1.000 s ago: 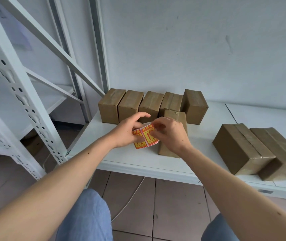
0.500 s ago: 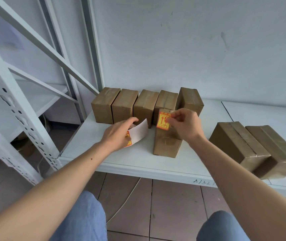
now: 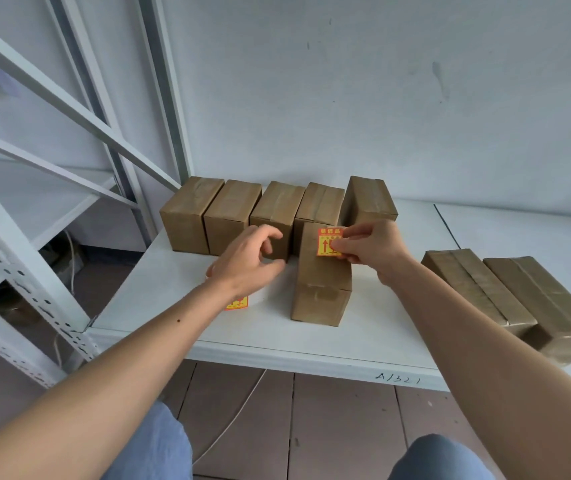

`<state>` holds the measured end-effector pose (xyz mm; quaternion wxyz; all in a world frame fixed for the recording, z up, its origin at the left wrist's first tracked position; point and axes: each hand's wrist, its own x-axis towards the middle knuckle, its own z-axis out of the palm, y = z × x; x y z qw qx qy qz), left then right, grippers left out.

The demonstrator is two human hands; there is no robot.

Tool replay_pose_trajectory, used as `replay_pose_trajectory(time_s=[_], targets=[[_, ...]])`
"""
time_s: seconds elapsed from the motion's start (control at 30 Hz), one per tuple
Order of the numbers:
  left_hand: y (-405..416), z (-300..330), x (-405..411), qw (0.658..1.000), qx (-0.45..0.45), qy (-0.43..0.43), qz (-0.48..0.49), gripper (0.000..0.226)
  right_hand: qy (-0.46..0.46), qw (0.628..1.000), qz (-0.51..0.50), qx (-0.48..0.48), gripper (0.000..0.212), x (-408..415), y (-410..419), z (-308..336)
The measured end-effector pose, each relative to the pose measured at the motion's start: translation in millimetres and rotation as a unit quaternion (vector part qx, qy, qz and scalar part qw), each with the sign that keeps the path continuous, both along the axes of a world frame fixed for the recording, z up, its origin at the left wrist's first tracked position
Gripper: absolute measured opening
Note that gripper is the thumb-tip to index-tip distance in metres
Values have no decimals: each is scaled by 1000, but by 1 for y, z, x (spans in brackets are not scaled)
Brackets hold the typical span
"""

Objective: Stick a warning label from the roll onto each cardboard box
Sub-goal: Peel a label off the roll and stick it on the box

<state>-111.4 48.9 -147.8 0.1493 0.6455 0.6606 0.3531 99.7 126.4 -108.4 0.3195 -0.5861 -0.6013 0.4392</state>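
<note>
My right hand (image 3: 369, 249) pinches a red-and-yellow warning label (image 3: 327, 242) by its right edge, thumb and forefinger pressed together on it, and I see it lying against the far end of the top face of the near box (image 3: 322, 282). I take that box as my landmark: it stands alone on the white shelf (image 3: 381, 327), in front of the back row of boxes (image 3: 277, 213), which runs behind it and off to its left along the wall. Left of the near box my left hand (image 3: 247, 263) hovers over the shelf with fingers curled and loosely spread, gripping nothing I can see. Under that wrist, left of the box, a bit of the label roll (image 3: 237, 303) shows on the shelf. Well right of the box lie two more boxes (image 3: 512, 299), touching side by side.
</note>
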Motion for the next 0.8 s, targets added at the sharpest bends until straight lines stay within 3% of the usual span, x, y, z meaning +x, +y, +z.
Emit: replay_pose_trajectory(time_s=[0.07, 0.17, 0.33, 0.5, 0.67, 0.8], targets=[[8, 4, 9, 998, -15, -19, -52, 46, -9, 1000, -6, 5, 33, -2, 3, -2], [20, 3, 20, 990, -58, 41, -118, 67, -24, 1000, -14, 14, 34, -2, 8, -5], [21, 2, 22, 987, -90, 55, -122, 88, -66, 997, -7, 27, 35, -4, 11, -5], [22, 4, 22, 986, -91, 74, -117, 88, -137, 987, -8, 80, 30, -11, 9, -3], [24, 6, 35, 988, -137, -38, -58, 88, -238, 961, 8, 141, 34, -21, 7, 0], [25, 2, 44, 981, -166, -96, -40, 91, -289, 947, -13, 137, 37, -23, 8, 1]])
